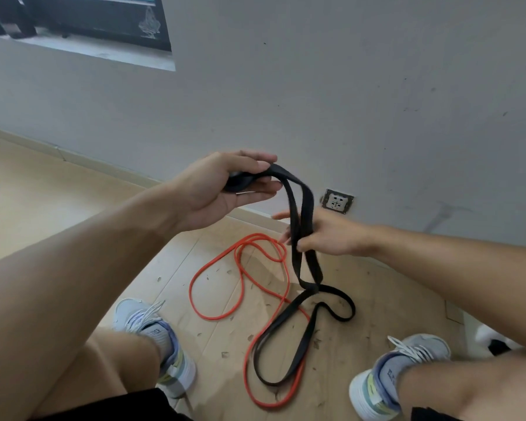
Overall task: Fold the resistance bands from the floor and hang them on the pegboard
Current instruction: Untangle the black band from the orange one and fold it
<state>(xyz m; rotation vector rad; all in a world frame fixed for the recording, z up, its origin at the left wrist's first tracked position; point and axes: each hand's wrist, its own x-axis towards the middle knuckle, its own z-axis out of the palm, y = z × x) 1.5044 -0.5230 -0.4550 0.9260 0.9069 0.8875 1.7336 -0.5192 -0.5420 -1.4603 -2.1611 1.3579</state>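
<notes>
A wide black resistance band (pixel 304 208) runs from my left hand (pixel 225 189) down through my right hand (pixel 328 232) and trails in loops onto the wooden floor. My left hand is raised at centre and pinches one folded end of the band. Lower and to the right, my right hand has its fingers curled around the two hanging strands. A thin orange resistance band (pixel 240 268) lies looped on the floor between my feet, partly under the black band's lower loops (pixel 304 335). No pegboard is in view.
I am crouched facing a grey wall with a power socket (pixel 337 201) near the skirting. My left shoe (pixel 152 332) and right shoe (pixel 392 375) flank the bands. Small debris speckles the floor. A dark window frame (pixel 104 22) sits at top left.
</notes>
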